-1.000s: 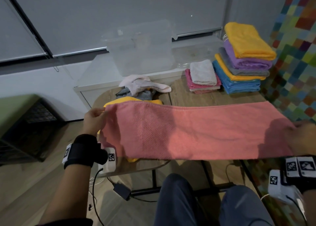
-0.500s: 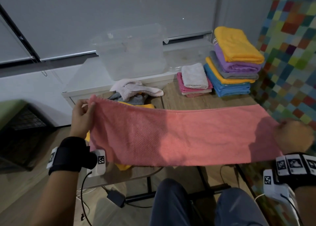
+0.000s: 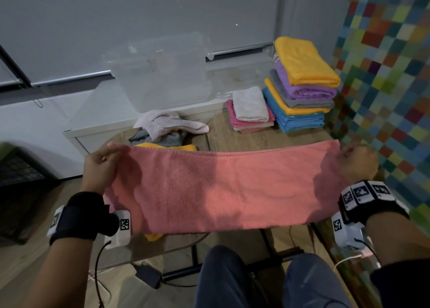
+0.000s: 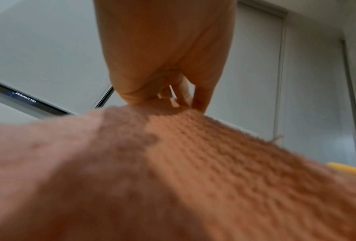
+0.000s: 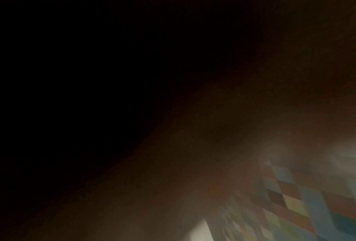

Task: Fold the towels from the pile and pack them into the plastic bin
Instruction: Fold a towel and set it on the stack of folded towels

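A salmon-pink towel (image 3: 223, 186) hangs stretched wide above the wooden table (image 3: 244, 140). My left hand (image 3: 102, 161) pinches its upper left corner, and the left wrist view shows the fingers (image 4: 199, 97) closed on the towel (image 4: 193, 171) edge. My right hand (image 3: 358, 161) grips the upper right corner. Behind the towel lies the unfolded pile (image 3: 167, 128) of pale pink, grey and yellow towels. The clear plastic bin (image 3: 160, 72) stands on the white counter at the back. The right wrist view is dark and blurred.
Two stacks of folded towels sit at the table's back right: a tall one (image 3: 302, 84) topped in yellow and a low one (image 3: 250, 110) topped in white. A multicoloured checkered wall (image 3: 391, 86) runs along the right. My knees (image 3: 267, 282) are below the table edge.
Both hands have lifted the stretched towel slightly higher and further from my body, and it hangs a little deeper. The grips on the corners are unchanged.
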A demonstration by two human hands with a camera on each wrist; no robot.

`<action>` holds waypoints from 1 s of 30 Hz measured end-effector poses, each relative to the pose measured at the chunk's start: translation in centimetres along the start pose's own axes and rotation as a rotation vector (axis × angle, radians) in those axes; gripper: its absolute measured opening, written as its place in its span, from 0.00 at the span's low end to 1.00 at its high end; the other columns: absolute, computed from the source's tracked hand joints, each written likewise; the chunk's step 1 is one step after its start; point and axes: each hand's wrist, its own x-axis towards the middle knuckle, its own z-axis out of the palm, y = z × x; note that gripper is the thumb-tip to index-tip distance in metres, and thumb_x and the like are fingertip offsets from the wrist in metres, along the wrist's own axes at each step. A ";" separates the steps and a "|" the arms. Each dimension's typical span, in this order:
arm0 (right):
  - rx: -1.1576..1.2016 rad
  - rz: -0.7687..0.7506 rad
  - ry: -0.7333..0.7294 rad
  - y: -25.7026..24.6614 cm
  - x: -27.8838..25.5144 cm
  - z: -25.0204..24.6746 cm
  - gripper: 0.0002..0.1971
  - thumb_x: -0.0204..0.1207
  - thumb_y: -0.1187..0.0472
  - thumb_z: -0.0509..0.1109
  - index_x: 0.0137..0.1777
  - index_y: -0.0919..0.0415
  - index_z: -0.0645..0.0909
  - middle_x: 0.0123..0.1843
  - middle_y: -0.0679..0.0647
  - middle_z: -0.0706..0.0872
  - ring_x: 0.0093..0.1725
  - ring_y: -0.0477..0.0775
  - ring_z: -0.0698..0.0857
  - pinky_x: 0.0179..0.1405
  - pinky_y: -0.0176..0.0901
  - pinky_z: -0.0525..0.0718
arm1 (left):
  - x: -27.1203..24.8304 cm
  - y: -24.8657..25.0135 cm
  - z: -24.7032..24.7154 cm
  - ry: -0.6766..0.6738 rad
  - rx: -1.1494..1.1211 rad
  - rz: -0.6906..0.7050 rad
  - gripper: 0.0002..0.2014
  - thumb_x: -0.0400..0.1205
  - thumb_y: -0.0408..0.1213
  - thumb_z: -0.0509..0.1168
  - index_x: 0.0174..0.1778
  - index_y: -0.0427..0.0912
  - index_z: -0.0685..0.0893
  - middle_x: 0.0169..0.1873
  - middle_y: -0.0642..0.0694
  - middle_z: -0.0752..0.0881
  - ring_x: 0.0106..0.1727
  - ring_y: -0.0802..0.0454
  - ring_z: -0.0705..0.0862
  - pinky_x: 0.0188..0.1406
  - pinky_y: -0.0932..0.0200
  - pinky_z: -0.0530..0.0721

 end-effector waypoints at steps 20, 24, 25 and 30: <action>0.040 0.184 -0.379 0.8 2.2 -2.0 0.18 0.73 0.59 0.68 0.57 0.70 0.80 0.57 0.70 0.84 0.58 0.71 0.82 0.60 0.59 0.79 | 1.0 -2.4 0.3 -0.053 0.107 -0.156 0.26 0.75 0.27 0.71 0.69 0.35 0.73 0.59 0.35 0.78 0.57 0.45 0.77 0.43 0.58 0.77; -0.085 0.212 -0.452 3.7 0.4 -2.8 0.21 0.74 0.56 0.68 0.63 0.69 0.77 0.59 0.70 0.80 0.57 0.70 0.80 0.58 0.59 0.78 | -1.1 -4.8 -1.1 -0.074 0.106 -0.391 0.29 0.76 0.40 0.72 0.70 0.33 0.72 0.51 0.34 0.80 0.49 0.44 0.79 0.40 0.52 0.79; -0.086 0.250 -0.465 4.7 -0.4 -3.0 0.24 0.73 0.53 0.69 0.65 0.68 0.76 0.60 0.70 0.80 0.57 0.70 0.80 0.60 0.60 0.78 | -1.8 -5.5 -1.5 -0.122 0.144 -0.417 0.29 0.74 0.49 0.73 0.66 0.35 0.77 0.46 0.36 0.83 0.44 0.44 0.81 0.40 0.52 0.79; 0.053 0.379 -0.468 10.8 -3.4 -1.6 0.43 0.52 0.22 0.67 0.51 0.60 0.85 0.50 0.65 0.86 0.49 0.67 0.84 0.53 0.61 0.83 | -5.0 -6.0 -2.4 -0.140 0.141 -0.380 0.26 0.70 0.61 0.69 0.40 0.37 0.84 0.30 0.38 0.80 0.31 0.44 0.78 0.31 0.56 0.75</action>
